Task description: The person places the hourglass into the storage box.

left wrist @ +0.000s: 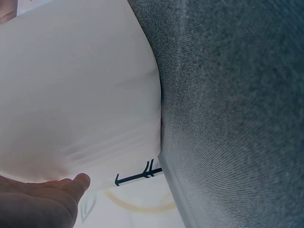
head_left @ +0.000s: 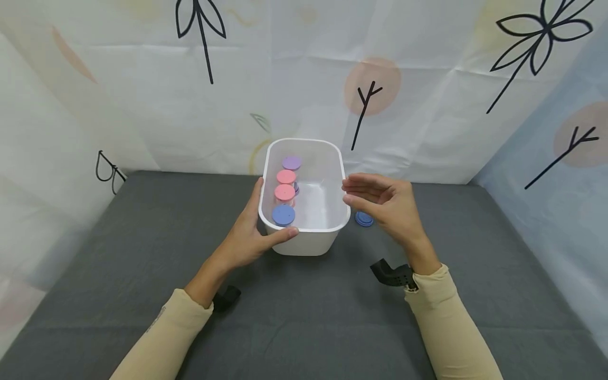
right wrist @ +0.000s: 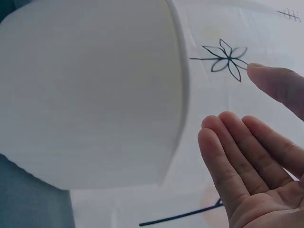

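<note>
the left hand (head_left: 247, 237) grips the white tub's (head_left: 328, 211) near-left rim mid-table, thumb over the edge, while the right hand (head_left: 387, 208) hovers beside its right rim, fingers straight and seemingly empty, grey cloth (head_left: 142, 237) open all around, capped jars (head_left: 285, 192) visible only from above.

Bright even light, soft shadows, wrist views blurry

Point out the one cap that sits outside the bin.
The blue cap on the grey cloth, right of the bin by the right hand. The others sit inside.
</note>
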Demonstrator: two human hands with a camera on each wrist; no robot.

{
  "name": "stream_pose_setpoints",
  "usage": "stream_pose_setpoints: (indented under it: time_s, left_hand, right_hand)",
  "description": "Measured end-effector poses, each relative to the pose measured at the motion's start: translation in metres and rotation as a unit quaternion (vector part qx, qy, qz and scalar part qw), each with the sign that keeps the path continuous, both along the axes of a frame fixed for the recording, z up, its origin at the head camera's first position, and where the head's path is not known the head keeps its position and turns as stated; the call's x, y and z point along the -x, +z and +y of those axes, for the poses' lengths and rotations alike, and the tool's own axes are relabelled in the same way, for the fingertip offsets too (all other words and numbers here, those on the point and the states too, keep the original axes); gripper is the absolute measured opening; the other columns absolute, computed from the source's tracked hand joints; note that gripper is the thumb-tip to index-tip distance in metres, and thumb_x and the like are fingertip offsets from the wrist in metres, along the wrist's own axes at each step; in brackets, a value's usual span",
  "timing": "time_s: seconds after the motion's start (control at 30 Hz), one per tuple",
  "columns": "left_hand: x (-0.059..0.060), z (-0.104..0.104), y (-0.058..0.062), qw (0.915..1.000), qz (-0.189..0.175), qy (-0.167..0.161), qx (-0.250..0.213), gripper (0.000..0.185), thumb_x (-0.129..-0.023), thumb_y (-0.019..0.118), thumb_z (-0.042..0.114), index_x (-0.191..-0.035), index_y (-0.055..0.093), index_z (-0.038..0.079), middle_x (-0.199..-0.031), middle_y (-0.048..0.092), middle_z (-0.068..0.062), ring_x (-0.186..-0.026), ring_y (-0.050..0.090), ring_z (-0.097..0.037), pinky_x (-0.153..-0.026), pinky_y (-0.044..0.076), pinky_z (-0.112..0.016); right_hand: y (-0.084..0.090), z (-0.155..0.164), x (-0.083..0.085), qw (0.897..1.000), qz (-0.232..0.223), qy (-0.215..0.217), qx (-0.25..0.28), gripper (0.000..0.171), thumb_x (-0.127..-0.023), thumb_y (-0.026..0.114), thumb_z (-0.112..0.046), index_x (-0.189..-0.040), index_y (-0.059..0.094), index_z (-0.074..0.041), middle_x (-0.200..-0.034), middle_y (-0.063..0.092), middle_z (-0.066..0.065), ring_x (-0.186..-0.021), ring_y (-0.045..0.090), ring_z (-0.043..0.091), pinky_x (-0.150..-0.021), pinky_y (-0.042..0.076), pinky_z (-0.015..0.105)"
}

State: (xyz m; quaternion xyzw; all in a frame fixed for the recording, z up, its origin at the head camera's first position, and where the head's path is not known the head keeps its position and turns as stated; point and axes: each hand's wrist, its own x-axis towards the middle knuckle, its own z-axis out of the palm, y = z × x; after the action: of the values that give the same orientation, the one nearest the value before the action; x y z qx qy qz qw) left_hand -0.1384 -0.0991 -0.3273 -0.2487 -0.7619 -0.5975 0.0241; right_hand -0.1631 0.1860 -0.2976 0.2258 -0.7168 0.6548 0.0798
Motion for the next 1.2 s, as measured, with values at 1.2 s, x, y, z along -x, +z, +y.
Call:
stream_pose_setpoints:
  time_s: [1.2]
  left_hand:
    - [0.000,0.001,0.000,1.0000,-0.008,-0.001,0.003,0.110,-0.083,0.083,0.011,-0.163,0.008,0.021,-0.162,0.026,-0.005,-0.143,0.034,-0.033,-0.113,0.024,-0.060]
  right_hand:
    - [-0.059,0.092,0.048,0.984,-0.088,-0.154,-0.024,0.064,-0.089,0.075,0.002,-0.146,0.046,0.009,-0.141,0.051,0.033,-0.122,0.062,0.017,-0.091,0.050,0.018]
